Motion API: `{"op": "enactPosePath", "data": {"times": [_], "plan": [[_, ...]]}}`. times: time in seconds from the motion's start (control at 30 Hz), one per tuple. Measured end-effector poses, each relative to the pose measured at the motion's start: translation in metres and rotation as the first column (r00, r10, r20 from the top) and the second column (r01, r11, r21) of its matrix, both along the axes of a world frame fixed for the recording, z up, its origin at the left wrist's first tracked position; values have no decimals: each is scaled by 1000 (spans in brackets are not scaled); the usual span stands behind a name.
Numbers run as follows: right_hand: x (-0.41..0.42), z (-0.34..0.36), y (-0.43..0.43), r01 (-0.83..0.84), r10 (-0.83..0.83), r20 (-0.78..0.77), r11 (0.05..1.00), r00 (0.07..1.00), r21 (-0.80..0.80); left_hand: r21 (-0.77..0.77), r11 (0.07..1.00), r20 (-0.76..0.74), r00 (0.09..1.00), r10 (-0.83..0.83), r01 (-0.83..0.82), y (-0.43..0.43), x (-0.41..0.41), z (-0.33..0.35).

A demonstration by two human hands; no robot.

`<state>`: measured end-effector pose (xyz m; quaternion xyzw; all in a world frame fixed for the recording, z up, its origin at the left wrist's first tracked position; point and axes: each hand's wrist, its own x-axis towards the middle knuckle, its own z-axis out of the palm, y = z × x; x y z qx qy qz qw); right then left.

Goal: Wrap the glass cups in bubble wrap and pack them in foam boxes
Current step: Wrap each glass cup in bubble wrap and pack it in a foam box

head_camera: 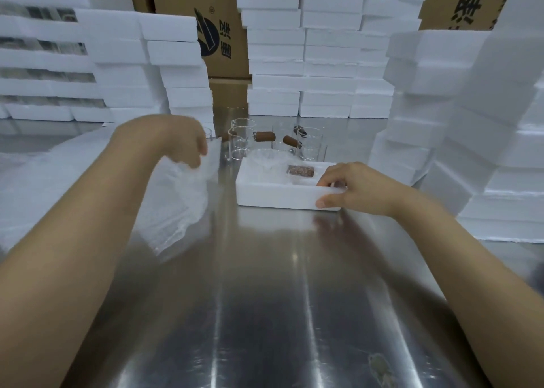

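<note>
1. On your left, a sheet of clear bubble wrap [182,193] hangs crumpled and blurred, its lower edge trailing on the table.
2. Behind the middle of the table stands a cluster of clear glass cups with brown wooden handles [244,140], upright and unwrapped, just behind the box.
3. Right of the wrap, an open white foam box [273,199] lies flat on the table. Its left compartment holds a bundle already wrapped in bubble wrap [265,161]; beside that sits a small brown speckled rectangle [300,170], too small to identify.
4. Your left hand [188,143] is raised, wrist bent down, fingers curled and pinching the top of the sheet.
5. Your right hand [350,190] clamps the box's right end: the thumb presses the near wall and the fingers hook over the rim.
6. The brushed steel table [265,299] reflects both forearms.
7. Stacks of white foam boxes [117,72] rise at the left, along the back and at the right, with brown printed cardboard cartons [223,34] behind them.
</note>
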<state>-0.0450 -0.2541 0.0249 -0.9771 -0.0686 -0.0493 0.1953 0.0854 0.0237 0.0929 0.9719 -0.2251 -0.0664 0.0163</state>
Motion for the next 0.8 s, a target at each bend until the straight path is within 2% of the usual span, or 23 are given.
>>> {"op": "enactPosePath", "data": {"times": [0.03, 0.07, 0.1, 0.13, 0.17, 0.23, 0.4, 0.43, 0.5, 0.57, 0.67, 0.73, 0.8], "plan": [[0, 0, 0, -1, 1, 6, 1000, 1000, -4, -167, 982, 165, 985, -57, 85, -9, -3, 3], [0, 0, 0, -4, 4, 9, 1000, 1000, -6, -319, 927, 302, 948, -96, 195, -20, -9, 3], [0, 0, 1, -8, 8, 12, 1000, 1000, -5, -440, 847, 360, 923, -136, 297, -32, -20, 2], [0, -1, 1, -12, 12, 16, 1000, 1000, -4, -510, 779, 352, 915, -197, 364, -45, -30, -2], [0, -1, 2, -15, 15, 20, 1000, 1000, -5, -528, 753, 307, 915, -263, 393, -57, -38, -10], [-1, 0, 3, -16, 16, 29, 1000, 999, -1, -454, 792, 241, 912, -332, 408, -77, -45, -33], [-1, 0, 4, -26, 26, 42, 1000, 999, -7, -424, 784, 401, 870, -287, 454, -87, -38, -62], [-1, -1, 4, -26, 26, 44, 1000, 999, -4, -373, 801, 453, 845, -283, 468, -88, -39, -65], [-1, -3, 4, -33, 33, 62, 999, 998, -1, -173, 875, 588, 760, -276, 452, -91, -44, -73], [-1, -5, 5, -28, 26, 88, 999, 996, 17, -27, 915, 639, 712, -293, 402, -95, -49, -78], [0, -8, 5, -12, 7, 106, 999, 994, 52, -100, 928, 576, 782, -239, 358, -95, -48, -71], [-1, -9, 7, -16, 6, 110, 995, 994, 98, -165, 920, 640, 748, -174, 354, -91, -48, -66], [-2, -8, 10, -9, -17, 120, 978, 993, 208, -190, 909, 678, 719, -152, 371, -89, -49, -69]]}}
